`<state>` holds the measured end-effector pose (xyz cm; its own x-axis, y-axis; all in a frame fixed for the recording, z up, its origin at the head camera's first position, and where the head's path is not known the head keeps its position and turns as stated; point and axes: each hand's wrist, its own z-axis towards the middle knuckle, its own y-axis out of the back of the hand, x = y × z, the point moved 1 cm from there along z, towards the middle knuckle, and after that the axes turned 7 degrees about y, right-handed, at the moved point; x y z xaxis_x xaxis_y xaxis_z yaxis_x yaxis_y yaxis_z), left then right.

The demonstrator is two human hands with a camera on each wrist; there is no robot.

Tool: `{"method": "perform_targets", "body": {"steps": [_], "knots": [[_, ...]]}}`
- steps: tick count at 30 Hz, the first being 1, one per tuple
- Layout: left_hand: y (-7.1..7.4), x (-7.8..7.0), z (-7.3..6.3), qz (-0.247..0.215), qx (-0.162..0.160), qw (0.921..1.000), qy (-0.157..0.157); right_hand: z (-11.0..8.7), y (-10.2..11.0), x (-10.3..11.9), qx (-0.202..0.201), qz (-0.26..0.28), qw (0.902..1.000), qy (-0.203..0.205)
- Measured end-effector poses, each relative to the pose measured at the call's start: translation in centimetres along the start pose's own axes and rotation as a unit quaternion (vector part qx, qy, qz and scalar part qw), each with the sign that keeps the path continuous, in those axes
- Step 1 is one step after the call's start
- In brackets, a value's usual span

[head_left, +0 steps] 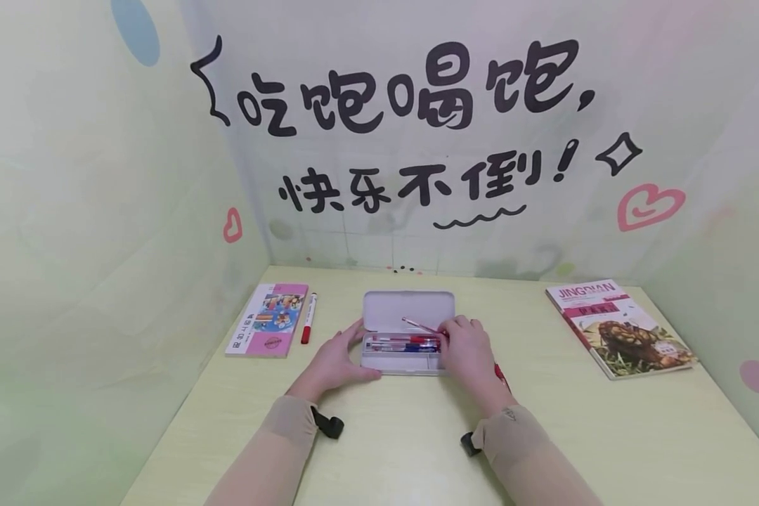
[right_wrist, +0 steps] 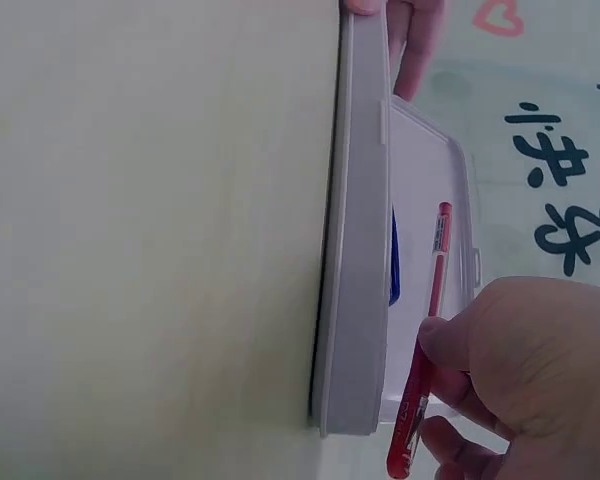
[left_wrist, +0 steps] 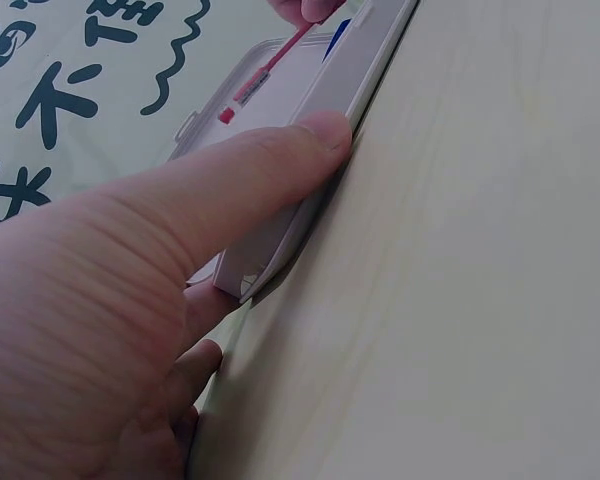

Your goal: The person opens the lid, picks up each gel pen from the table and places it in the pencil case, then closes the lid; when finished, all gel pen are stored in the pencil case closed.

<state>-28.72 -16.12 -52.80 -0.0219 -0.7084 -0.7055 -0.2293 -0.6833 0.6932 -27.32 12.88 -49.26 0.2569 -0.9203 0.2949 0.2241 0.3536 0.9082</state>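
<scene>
An open, pale lilac pencil case (head_left: 395, 362) lies on the table with its lid (head_left: 407, 306) raised at the back. My left hand (head_left: 338, 357) grips the case's left end, its thumb on the front wall and its fingers round behind. Between thumb and fingers my right hand (head_left: 470, 351) pinches a red pen (right_wrist: 440, 275), held slanting over the right part of the case. Red and blue pens (head_left: 405, 347) lie in the rear compartment, while the front compartment has a divider towards the right.
To the left, a pink-edged book (head_left: 270, 320) lies beside a white marker with a red cap (head_left: 309, 320). A magazine (head_left: 620, 329) lies at the right. Another red item (head_left: 502, 377) shows partly behind my right wrist. A printed curtain (head_left: 417, 232) hangs along the table's back edge.
</scene>
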Motion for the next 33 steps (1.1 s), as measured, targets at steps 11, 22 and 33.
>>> {"method": "perform_targets", "body": {"steps": [11, 22, 33], "knots": [[-0.1, 0.1, 0.0, -0.003, -0.002, 1.0000, 0.002, 1.7, -1.8, 3.2, 0.037, -0.047, 0.9960, 0.066], [-0.1, 0.2, 0.1, 0.000, -0.001, 1.0000, -0.004, 2.2, -2.9, 5.1, 0.061, -0.071, 0.9914, 0.092], [0.0, 0.4, 0.0, -0.002, 0.000, 1.0000, -0.004, 2.2, -3.1, 5.4, 0.079, -0.054, 0.9934, 0.063]]}}
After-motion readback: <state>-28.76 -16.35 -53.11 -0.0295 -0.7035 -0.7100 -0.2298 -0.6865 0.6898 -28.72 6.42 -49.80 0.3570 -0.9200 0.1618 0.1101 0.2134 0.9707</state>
